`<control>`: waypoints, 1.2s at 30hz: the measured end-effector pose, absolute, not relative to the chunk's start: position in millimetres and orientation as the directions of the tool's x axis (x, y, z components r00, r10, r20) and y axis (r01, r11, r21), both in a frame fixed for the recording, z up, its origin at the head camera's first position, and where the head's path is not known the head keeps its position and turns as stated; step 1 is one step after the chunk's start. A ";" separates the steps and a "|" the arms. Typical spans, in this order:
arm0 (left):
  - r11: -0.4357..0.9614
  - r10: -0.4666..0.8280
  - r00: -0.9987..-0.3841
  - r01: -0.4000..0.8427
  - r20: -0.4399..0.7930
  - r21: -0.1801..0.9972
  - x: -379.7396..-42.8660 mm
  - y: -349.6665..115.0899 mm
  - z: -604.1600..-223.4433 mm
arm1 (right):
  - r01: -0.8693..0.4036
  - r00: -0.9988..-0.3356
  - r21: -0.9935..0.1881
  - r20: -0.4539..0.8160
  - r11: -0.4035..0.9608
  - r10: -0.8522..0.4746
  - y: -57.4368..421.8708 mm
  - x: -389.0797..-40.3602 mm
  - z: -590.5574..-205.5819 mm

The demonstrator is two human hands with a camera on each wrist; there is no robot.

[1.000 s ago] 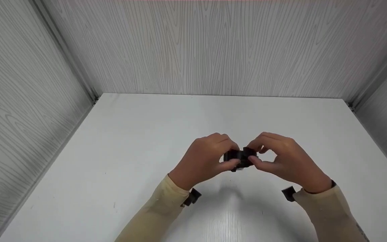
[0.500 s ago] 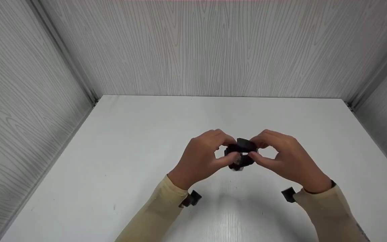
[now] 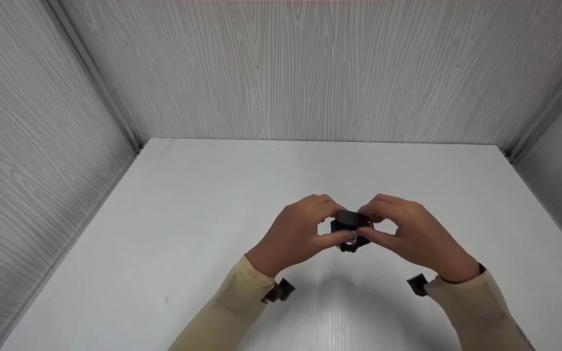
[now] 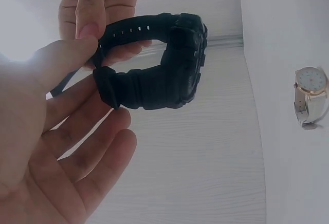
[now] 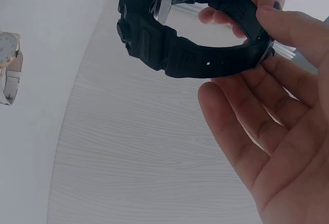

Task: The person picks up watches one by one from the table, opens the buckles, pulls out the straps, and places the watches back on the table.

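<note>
A black wristwatch with a chunky case and perforated strap is held up between both hands, above the white table. In the left wrist view, the strap of the watch is bent into a loop, its case facing away from the hands. My left hand pinches the strap between thumb and fingers, the lower fingers spread. From the other side, my right hand pinches the strap near its end, as the right wrist view shows at the buckle area. The thumbs nearly meet.
A second watch with a gold-toned rim, white dial and pale strap lies off to the side in both wrist views. The white tabletop is bounded by wood-grain panels at the back and sides. Black camera mounts sit at both wrists.
The black watch has turned in the hands: its strap loop showed open toward the head camera half a second ago and is now more covered. Both hands have dipped slightly since then.
</note>
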State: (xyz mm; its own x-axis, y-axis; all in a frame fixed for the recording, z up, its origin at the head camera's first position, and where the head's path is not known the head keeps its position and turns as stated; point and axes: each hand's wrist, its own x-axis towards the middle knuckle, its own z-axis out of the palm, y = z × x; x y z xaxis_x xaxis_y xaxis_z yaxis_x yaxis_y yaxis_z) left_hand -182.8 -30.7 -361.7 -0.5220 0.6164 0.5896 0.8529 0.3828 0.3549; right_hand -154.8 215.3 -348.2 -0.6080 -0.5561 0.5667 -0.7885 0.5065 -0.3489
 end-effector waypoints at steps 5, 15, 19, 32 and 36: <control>0.375 0.617 -0.543 0.839 0.569 0.394 -182.6 -30.1 -362.0 | -0.794 -0.604 -0.361 0.560 0.489 -0.567 215.2 -155.4 -348.7; 0.347 0.599 -0.526 0.850 0.603 0.397 -182.6 -27.3 -363.6 | -0.776 -0.629 -0.426 0.562 0.464 -0.537 213.5 -154.6 -348.9; 0.332 0.600 -0.517 0.855 0.610 0.398 -181.9 -26.5 -364.0 | -0.778 -0.626 -0.416 0.581 0.471 -0.520 213.3 -154.2 -348.8; 0.356 0.603 -0.586 0.805 0.542 0.474 -182.3 -27.3 -363.9 | -0.763 -0.646 -0.447 0.548 0.466 -0.531 213.6 -154.8 -349.9; 0.388 0.598 -0.625 0.774 0.502 0.501 -181.4 -27.1 -363.3 | -0.741 -0.671 -0.482 0.524 0.468 -0.524 213.5 -155.2 -350.5</control>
